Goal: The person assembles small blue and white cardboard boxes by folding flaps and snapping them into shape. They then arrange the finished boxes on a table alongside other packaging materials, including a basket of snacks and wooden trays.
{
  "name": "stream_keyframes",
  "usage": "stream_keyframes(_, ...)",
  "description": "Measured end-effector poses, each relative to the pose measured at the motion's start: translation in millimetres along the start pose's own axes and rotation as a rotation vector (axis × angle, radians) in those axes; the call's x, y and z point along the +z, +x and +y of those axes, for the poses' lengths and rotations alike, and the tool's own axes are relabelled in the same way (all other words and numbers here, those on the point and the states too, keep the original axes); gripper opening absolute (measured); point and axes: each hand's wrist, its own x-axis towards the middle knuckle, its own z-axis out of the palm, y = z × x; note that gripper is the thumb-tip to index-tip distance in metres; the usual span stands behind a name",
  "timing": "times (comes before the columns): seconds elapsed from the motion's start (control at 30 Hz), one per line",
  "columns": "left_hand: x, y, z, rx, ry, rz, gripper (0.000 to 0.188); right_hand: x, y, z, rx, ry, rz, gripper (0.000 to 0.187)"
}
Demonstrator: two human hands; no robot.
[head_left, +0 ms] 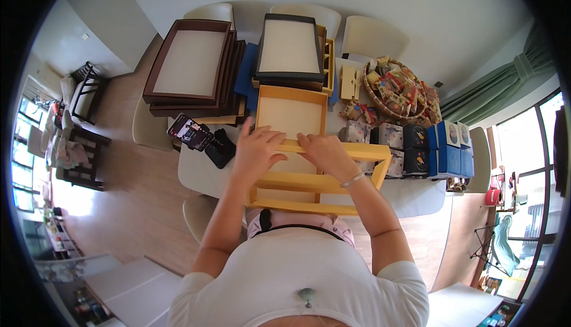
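Note:
A yellow cardboard frame with long openings, like a box lid or divider, is tilted in front of my waist, over an open yellow box with a pale bottom. My left hand holds the left end of its far bar, thumb on the near side and some fingers stretched out. The far bar further right is gripped by my right hand, which wears a bracelet at the wrist. My palms hide part of the bar and of the box beneath.
Stacked brown trays and a black-rimmed tray stand at the back. Left of my hands, a phone sits on a black stand. To the right are a wicker basket of packets and dark and blue boxes.

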Motion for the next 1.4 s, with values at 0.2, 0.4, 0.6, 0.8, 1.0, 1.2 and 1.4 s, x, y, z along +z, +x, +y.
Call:
stream_keyframes(0.2, 20.2, 6.1, 6.7, -0.028, -0.136, -0.162, 0.031, -14.5, -5.8, 2.8, 0.026, -0.002, 0.034, 0.024)
stream_keyframes(0.4, 16.3, -1.5, -7.4, -0.014, -0.082, -0.113, 0.032, -29.8, -43.6, 45.6, 0.105, -0.105, 0.063, 0.026)
stream_keyframes(0.6, 33.7, 20.1, 20.3, 0.116, -0.054, -0.12, 0.033, -34.4, -42.7, 41.8, 0.086, -0.094, 0.053, 0.026)
stream_keyframes(0.8, 29.6, 22.9, 21.5, 0.102, -0.068, -0.15, 0.034, -55.7, -48.9, 47.7, 0.107, -0.081, 0.171, 0.027)
stream_keyframes(1.0, 22.4, 30.6, 31.5, 0.133, -0.091, -0.127, 0.038, -66.3, -57.2, 53.1, 0.16, -0.161, 0.015, 0.031)
stream_keyframes(1.2, -13.4, 56.1, 45.3, 0.012, -0.071, -0.124, 0.046, -126.3, -61.0, 26.9, 0.215, -0.282, 0.487, 0.059)
stream_keyframes(1.4, -42.4, 77.9, 51.5, -0.15, -0.398, 0.156, 0.042, -152.0, -75.4, 52.3, 0.427, 0.136, 0.944, 0.062)
